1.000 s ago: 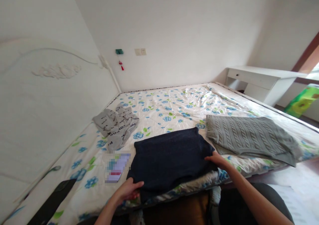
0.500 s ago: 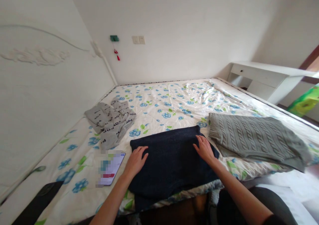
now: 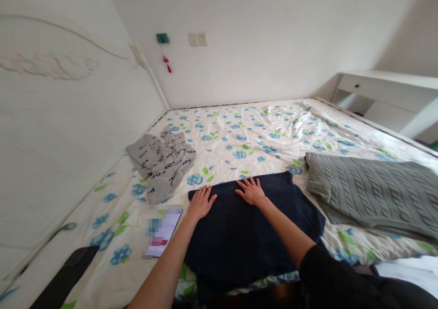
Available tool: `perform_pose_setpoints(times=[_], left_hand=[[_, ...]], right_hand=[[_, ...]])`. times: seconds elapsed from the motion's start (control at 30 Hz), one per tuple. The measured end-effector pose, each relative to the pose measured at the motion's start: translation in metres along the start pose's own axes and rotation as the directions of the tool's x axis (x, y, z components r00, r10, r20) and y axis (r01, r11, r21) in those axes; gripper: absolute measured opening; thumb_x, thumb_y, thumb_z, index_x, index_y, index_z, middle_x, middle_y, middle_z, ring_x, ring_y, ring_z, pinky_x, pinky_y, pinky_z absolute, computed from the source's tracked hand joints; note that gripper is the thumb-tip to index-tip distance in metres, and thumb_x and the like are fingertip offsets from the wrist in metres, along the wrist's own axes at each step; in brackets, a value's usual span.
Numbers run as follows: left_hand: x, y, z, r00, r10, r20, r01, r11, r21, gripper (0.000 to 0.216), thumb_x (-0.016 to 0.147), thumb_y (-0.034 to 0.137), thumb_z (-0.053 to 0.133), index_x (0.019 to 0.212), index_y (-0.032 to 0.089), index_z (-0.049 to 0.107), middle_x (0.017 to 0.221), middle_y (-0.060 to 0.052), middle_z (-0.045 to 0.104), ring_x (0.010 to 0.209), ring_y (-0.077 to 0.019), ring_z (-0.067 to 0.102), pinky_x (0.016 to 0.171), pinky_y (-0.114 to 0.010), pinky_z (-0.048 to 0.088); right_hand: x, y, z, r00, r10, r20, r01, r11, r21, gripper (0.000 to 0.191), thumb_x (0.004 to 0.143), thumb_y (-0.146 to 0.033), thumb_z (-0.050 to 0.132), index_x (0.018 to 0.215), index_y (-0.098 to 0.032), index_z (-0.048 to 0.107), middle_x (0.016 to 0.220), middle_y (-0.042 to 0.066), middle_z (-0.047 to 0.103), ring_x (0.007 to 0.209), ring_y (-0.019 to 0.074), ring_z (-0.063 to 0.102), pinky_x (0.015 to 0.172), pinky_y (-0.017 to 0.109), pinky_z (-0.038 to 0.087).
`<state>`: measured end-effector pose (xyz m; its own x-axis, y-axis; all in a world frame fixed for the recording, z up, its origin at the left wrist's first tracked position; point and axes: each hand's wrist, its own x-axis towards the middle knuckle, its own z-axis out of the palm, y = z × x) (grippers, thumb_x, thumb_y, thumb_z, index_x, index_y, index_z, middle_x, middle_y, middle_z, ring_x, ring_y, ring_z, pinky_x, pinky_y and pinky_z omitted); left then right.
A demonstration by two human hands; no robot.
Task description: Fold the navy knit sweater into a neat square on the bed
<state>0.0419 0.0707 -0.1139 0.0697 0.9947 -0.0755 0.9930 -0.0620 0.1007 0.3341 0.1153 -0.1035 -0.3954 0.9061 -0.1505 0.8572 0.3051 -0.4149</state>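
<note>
A folded dark navy garment [image 3: 253,236] lies at the near edge of the bed [image 3: 246,131], which has a white sheet with blue flowers. My left hand [image 3: 201,202] rests flat, fingers spread, on the garment's far left corner. My right hand [image 3: 251,191] lies flat with fingers spread on its far edge, near the middle. Neither hand holds anything.
A grey cable-knit sweater [image 3: 372,195] lies to the right of the navy garment. A crumpled grey printed garment [image 3: 160,165] sits at the left near the headboard [image 3: 61,117]. A phone [image 3: 160,233] lies by my left arm. A white desk [image 3: 390,96] stands at the far right.
Both hands slid from the garment's near corners across it to its far edge and now press flat there. The view has shifted to the left.
</note>
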Motion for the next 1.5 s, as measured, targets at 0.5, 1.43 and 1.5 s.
perform_pose_setpoints(times=[0.5, 1.43, 1.5], left_hand=[[-0.009, -0.005, 0.006, 0.985, -0.071, -0.159, 0.072, 0.997, 0.001, 0.068, 0.111, 0.052, 0.038, 0.165, 0.013, 0.051, 0.175, -0.017, 0.043, 0.166, -0.0350, 0.034, 0.137, -0.056, 0.022], [-0.152, 0.012, -0.079, 0.777, -0.196, 0.598, 0.580, -0.146, -0.801, 0.034, 0.071, 0.042, 0.092, 0.092, 0.020, 0.078, 0.094, -0.015, 0.087, 0.098, -0.0349, 0.085, 0.091, -0.043, 0.069], [-0.154, 0.020, -0.089, 0.792, -0.199, 0.578, 0.544, -0.202, -0.814, 0.025, 0.075, 0.035, 0.089, 0.090, 0.019, 0.078, 0.091, -0.014, 0.086, 0.093, -0.0332, 0.085, 0.089, -0.041, 0.070]], right_hand=[[-0.035, 0.211, -0.036, 0.875, 0.483, -0.029, -0.481, 0.875, 0.055, 0.088, 0.104, -0.074, 0.039, 0.176, -0.024, 0.033, 0.183, 0.012, 0.023, 0.168, 0.0430, 0.022, 0.133, 0.062, 0.024], [-0.188, 0.133, -0.061, 0.926, 0.311, 0.215, -0.235, 0.030, 0.971, 0.049, 0.071, -0.035, 0.085, 0.117, -0.029, 0.068, 0.097, 0.003, 0.084, 0.084, 0.0274, 0.082, 0.083, 0.043, 0.069], [-0.194, 0.115, -0.070, 0.929, 0.330, 0.167, -0.175, -0.008, 0.985, 0.045, 0.074, -0.036, 0.083, 0.116, -0.030, 0.068, 0.094, 0.001, 0.084, 0.078, 0.0245, 0.081, 0.075, 0.037, 0.068]])
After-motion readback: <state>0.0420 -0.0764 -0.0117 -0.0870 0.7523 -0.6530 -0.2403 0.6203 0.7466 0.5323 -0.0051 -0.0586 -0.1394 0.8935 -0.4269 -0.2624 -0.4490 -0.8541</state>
